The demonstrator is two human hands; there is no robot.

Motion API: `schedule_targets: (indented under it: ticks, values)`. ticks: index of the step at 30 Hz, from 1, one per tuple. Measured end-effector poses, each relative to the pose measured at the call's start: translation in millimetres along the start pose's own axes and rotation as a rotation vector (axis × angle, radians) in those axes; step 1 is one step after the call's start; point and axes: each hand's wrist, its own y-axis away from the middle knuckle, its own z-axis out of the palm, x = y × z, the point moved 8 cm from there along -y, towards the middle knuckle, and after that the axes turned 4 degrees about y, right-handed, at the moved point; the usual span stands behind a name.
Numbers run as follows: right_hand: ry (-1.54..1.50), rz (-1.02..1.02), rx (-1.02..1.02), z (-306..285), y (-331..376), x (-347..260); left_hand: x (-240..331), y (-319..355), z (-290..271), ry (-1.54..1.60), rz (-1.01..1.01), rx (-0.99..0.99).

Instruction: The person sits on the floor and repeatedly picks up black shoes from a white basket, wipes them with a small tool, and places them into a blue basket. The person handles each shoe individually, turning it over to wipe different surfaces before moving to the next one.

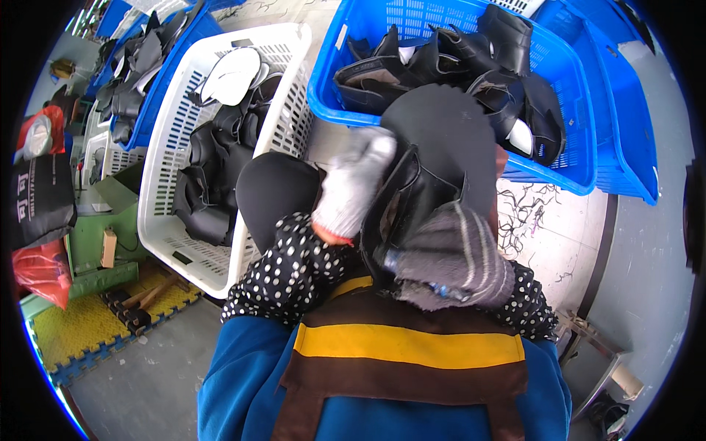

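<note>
My left hand (354, 184), in a white knit glove, grips the upper edge of a black leather shoe upper (419, 158) held over my lap. My right hand (454, 253), in a grey striped glove, is closed around the lower part of the same piece, with a small tool with a blue handle (441, 289) poking out under the fingers. The round, serrated edge of the piece points away from me toward the blue basket (456, 125). My sleeves are black with white dots.
A white plastic basket (169, 184) at my left holds black leather pieces and white insoles. The blue basket ahead holds more black shoe uppers. Another blue crate (632, 125) stands at right. Black thread scraps (529, 209) litter the floor; yellow foam mats (73, 331) lie at lower left.
</note>
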Motion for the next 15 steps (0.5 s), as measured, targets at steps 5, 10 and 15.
schedule_targets:
  ticks: [5,10,15]
  values:
    - [-0.129,0.281,0.38,-36,11,30,123,92,23,-0.506,1.035,-0.306]
    - [-0.16,0.4,0.551,-33,26,44,65,90,74,-1.424,0.759,-0.492]
    - [-0.279,0.421,0.734,-47,48,73,70,74,77,-1.19,0.891,-0.497]
